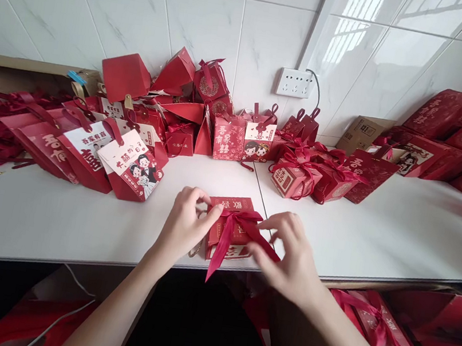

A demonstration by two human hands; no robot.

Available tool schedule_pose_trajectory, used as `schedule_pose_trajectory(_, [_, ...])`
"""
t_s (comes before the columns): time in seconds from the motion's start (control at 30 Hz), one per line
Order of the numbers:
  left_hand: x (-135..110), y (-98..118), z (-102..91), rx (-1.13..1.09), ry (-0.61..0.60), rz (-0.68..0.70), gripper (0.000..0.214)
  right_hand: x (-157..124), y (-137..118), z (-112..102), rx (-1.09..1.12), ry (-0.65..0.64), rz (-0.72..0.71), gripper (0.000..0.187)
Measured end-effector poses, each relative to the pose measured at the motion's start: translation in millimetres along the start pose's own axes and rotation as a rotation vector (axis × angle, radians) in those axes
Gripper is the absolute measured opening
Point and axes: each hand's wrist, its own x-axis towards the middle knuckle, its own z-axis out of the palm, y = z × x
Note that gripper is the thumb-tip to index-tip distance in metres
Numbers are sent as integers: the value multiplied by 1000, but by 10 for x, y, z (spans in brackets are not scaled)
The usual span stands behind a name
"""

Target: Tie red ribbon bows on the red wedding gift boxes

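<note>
Left hand (184, 224) has its thumb on the left loop of a bow (239, 216), forefinger curled behind; I cannot tell whether ribbon is pinched between them. Right hand (290, 257) is half curled at the other end, thumb and forefinger apart, fingertips at or just beside the right loop, clamped on nothing that shows.

From the head view, the box (239, 237) under the bow sits near the front edge of the white table (117, 237), between the two hands. The bow's long axis runs left to right, from one hand toward the other, and the left thumb is the nearer to its knot.

Box is red with pale printed characters on the lid and a paler printed front. Its ribbon is glossy crimson: one tail (221, 252) hangs down over the front, the other slants to the right, under the right hand.
</note>
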Motion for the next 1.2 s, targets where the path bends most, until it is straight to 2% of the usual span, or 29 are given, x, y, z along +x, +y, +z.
schedule_pose_trajectory(0.07, [14,6,17,7,32,104,16,-46,-128,56,-178,-65,-346,30])
schedule_pose_trajectory(0.13, [16,13,25,-12,-14,119,14,-65,-188,136,-298,-122,-531,29])
schedule_pose_trajectory(0.2, [3,16,29,-34,-58,99,12,-67,-185,218,-351,-102,-579,22])
schedule_pose_trajectory(0.3, [-26,-24,37,-94,-59,70,13,-72,-141,291,-298,-48,-601,20])
schedule_pose_trajectory(0.4, [-36,-130,30,-193,17,-29,18,-116,-156,256,-239,-65,-656,13])
schedule_pose_trajectory(0.47, [-29,-202,6,-225,82,-111,19,-155,-201,168,-161,-106,-683,16])
schedule_pose_trajectory(0.57, [-16,-225,-52,-224,101,-143,17,-150,-247,-29,23,-146,-649,29])
schedule_pose_trajectory(0.63, [-12,-173,-89,-183,68,-82,20,-79,-222,-155,97,-85,-558,26])
schedule_pose_trajectory(0.73, [-2,-59,-116,-84,-22,54,21,69,-110,-249,4,35,-224,19])
schedule_pose_trajectory(0.8, [15,-5,-115,-37,-74,129,22,125,-33,-244,-112,-31,38,25])
schedule_pose_trajectory(0.87, [36,21,-107,-6,-115,172,20,117,8,-207,-175,-126,178,32])
schedule_pose_trajectory(0.93, [54,24,-101,6,-151,182,17,64,2,-161,-209,-109,150,28])
schedule_pose_trajectory(1.0, [62,18,-97,-19,-199,157,17,13,-43,-117,-222,-61,19,21])
schedule_pose_trajectory(1.1, [63,4,-89,-148,-289,89,19,21,-116,-42,-181,-145,-138,34])
schedule_pose_trajectory(1.2, [67,-22,-74,-298,-349,16,21,119,-113,61,-118,-217,-162,46])
